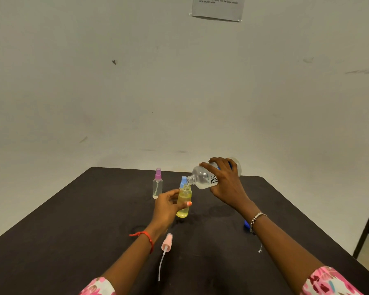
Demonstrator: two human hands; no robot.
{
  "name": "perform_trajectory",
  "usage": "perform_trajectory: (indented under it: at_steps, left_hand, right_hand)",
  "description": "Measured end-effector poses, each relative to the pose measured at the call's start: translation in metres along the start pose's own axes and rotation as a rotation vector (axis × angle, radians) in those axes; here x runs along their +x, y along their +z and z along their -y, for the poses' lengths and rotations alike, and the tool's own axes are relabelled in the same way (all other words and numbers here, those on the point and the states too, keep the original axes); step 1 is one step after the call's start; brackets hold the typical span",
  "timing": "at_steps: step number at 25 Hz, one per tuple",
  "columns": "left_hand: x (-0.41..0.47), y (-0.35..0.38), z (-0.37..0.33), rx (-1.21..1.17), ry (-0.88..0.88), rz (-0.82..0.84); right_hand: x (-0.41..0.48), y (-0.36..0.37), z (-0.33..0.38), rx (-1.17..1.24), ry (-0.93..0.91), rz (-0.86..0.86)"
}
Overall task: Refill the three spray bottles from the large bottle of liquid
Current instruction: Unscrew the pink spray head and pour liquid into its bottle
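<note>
Pour in progress: third bottle, mid-bench (94,209).
Purple-capped bottle (157,185) stands apart at left. Left hand (166,206), grip curled round the yellow spray bottle (184,202), steadies it upright, the blue-capped bottle (183,182) just behind. Right hand (224,184), grip wrapped round the large bottle (205,176), tilts its mouth onto the yellow neck. Advice: keep the mouths aligned, tilt slowly, stop below the threads.
</note>
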State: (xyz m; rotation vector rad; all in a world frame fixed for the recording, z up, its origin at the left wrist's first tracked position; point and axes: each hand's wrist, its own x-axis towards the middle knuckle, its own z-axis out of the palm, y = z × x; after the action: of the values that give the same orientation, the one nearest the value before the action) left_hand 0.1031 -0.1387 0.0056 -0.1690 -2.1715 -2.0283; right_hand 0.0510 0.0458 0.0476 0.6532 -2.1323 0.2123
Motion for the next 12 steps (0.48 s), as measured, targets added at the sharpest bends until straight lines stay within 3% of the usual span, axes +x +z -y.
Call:
perform_trajectory:
  at_steps: [12]
  left_hand:
    - [0.0016,0.0005,0.0028,0.014,-0.002,-0.005]
  right_hand:
    - [-0.0019,0.0012,-0.0020,0.002,0.015,0.033]
